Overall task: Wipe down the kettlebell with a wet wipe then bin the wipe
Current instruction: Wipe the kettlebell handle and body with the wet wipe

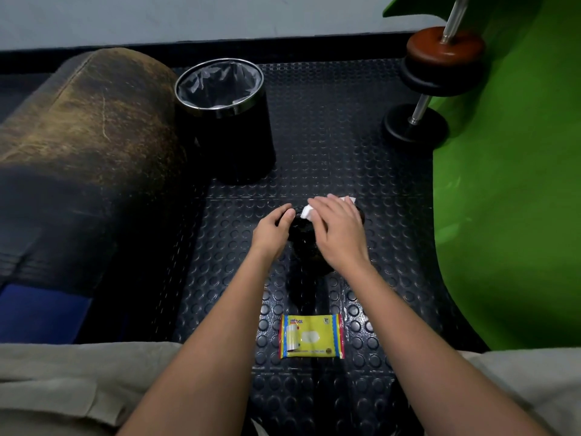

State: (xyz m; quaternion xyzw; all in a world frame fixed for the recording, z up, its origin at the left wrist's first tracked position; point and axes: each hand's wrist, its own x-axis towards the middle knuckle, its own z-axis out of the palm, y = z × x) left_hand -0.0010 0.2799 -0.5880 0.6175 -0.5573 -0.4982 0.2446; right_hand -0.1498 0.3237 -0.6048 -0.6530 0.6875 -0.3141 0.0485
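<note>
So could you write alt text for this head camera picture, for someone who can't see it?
Seen from above, a person's right hand presses a white wet wipe onto a black kettlebell on a studded rubber floor, while the left hand steadies it. A yellow wipes packet lies nearer; a lined black bin stands beyond.

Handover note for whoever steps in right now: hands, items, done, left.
Left hand: grips the kettlebell, steadying it on the studded floor mat.
Right hand: presses the white wet wipe flat on the kettlebell's top.
Wipe pack: on the mat, nearer the person than the kettlebell.
Bin: lined, beyond the kettlebell, to the left.
Done: wipe out, wiping under way.
Left: finish wiping, drop the wipe in the bin.
</note>
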